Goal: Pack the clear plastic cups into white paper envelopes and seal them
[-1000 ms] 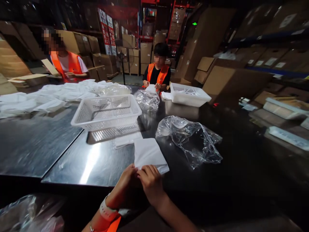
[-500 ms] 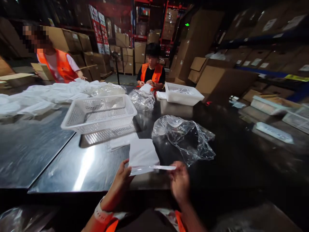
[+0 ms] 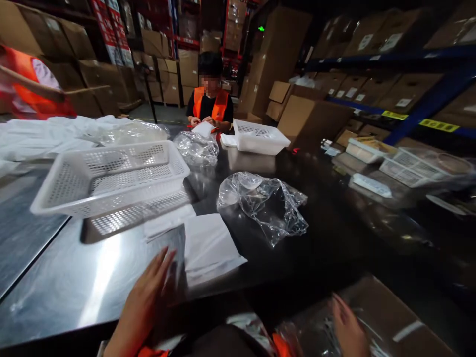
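White packet (image 3: 211,244) lies flat on the desk (image 3: 320,218), clear bag (image 3: 264,206) at its 2 o'clock, basket (image 3: 111,176) at 10. Left hand (image 3: 147,285), at 8 o'clock, is open, fingers extended just beside it; right hand (image 3: 348,325), at 4, is blurred, its grip unclear.
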A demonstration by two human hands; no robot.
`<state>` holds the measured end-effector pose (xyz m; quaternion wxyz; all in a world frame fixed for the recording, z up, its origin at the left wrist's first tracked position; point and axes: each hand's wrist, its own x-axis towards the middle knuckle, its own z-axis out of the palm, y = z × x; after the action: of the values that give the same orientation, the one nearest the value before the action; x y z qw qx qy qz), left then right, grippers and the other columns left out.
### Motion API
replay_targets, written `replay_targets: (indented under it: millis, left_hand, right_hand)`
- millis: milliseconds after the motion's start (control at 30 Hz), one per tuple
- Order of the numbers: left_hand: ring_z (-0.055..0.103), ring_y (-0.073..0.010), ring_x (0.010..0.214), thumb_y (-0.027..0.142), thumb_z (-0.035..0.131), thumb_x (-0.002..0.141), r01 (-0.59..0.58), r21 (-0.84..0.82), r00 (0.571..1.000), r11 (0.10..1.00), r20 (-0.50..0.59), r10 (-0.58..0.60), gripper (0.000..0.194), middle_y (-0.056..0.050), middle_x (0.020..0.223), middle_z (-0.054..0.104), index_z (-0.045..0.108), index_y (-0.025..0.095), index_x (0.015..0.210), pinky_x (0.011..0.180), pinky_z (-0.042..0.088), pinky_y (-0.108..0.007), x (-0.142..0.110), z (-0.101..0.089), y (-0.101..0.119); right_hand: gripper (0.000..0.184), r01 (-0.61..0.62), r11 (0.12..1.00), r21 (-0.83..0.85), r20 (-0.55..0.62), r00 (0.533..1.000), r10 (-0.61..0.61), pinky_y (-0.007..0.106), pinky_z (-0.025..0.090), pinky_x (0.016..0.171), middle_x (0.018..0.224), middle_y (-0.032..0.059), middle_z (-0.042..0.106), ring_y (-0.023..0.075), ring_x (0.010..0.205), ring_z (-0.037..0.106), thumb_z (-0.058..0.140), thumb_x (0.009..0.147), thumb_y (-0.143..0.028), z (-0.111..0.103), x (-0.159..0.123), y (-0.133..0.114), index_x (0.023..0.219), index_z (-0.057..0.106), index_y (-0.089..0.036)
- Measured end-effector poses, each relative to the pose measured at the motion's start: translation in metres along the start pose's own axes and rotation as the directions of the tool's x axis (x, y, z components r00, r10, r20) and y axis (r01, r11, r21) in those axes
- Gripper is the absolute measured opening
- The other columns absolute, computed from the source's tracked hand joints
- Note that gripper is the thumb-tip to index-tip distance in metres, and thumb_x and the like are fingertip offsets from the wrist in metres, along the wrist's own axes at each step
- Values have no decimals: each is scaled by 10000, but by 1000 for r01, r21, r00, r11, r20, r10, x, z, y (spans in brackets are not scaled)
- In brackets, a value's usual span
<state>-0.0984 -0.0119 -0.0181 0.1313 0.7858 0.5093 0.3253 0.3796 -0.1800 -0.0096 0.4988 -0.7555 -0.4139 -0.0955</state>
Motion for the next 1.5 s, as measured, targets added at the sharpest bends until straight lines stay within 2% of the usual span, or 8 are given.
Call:
replay_targets:
  millis: [67, 233, 433, 633, 833, 967, 1333, 1500]
  left_hand:
    - [453, -310, 1433, 90, 464, 921, -341, 220, 940, 914, 62, 336, 575, -96, 1548, 489, 517, 312, 1448, 1158, 391, -548, 29, -5, 5]
    - [350, -260, 1497, -47, 483, 785, -721, 151, 658, 676, 453, 601, 854, -27, 1612, 393, 380, 360, 1529, 1236, 225, -587, 93, -7, 28]
    - [292, -351, 1512, 42, 597, 823, -647, 96, 641, 756, 605, 472, 827, -57, 1630, 352, 358, 380, 1539, 1201, 178, -703, 108, 1, 31]
    - [274, -335, 1522, 5, 551, 854, -667, 78, 653, 740, 539, 532, 858, -5, 1637, 332, 307, 464, 1537, 1222, 118, -689, 87, 12, 27]
    - [227, -338, 1537, 100, 588, 837, -674, 3, 666, 739, 435, 605, 778, -52, 1649, 303, 370, 338, 1545, 1237, 87, -672, 73, 3, 37]
    - [339, -266, 1502, 21, 479, 884, -697, -33, 674, 717, 312, 670, 619, -69, 1571, 451, 519, 292, 1439, 1260, 161, -589, 59, 0, 32]
    - [688, -155, 674, 465, 489, 1010, -177, -502, 984, 847, -118, 135, 392, -21, 724, 730, 673, 203, 785, 724, 537, -276, 23, 20, 50]
    - [497, -121, 432, 648, 413, 950, 221, -410, 936, 885, -165, -310, 600, 25, 474, 513, 518, 209, 554, 441, 384, -232, 25, 28, 66]
  right_hand:
    - [313, 324, 946, 11, 171, 932, -321, 324, 567, 520, 776, 83, 742, 214, 614, 699, 619, 886, -556, 54, 8, -33, 921, 744, -272]
    - [218, 827, 349, 440, 132, 325, -936, 398, 578, 900, 1104, 123, 716, 211, 1105, 659, 547, 993, -269, 165, 21, -127, 1151, 676, -191]
    - [217, 897, 94, 433, 25, 92, -995, 315, 533, 818, 860, 55, 717, 167, 909, 664, 525, 944, -49, 168, -3, -143, 1062, 698, -105]
    - [805, 742, 442, 504, -15, 520, -854, 548, 439, 1120, 1677, 117, 147, 332, 1501, 273, 547, 957, -251, 155, 1, -114, 1615, 84, -266]
    - [454, 856, 208, 473, 130, 166, -978, 527, 304, 1204, 1455, 65, 559, 261, 1450, 368, 692, 854, -184, 164, 22, -120, 1291, 621, -287]
    - [162, 815, 138, 562, 39, 140, -989, 438, 365, 1159, 1105, 42, 761, 184, 1267, 579, 593, 948, -122, 170, 9, -129, 1029, 708, -203]
    - [513, 20, 740, 673, 431, 802, -414, 275, 562, 562, 632, 44, 729, 191, 573, 698, 558, 931, -644, 160, -13, -153, 716, 751, -220]
    - [544, -15, 849, 529, 376, 901, -218, 201, 445, 433, 499, 17, 633, 137, 427, 586, 523, 964, -590, 168, -22, -164, 667, 716, -177]
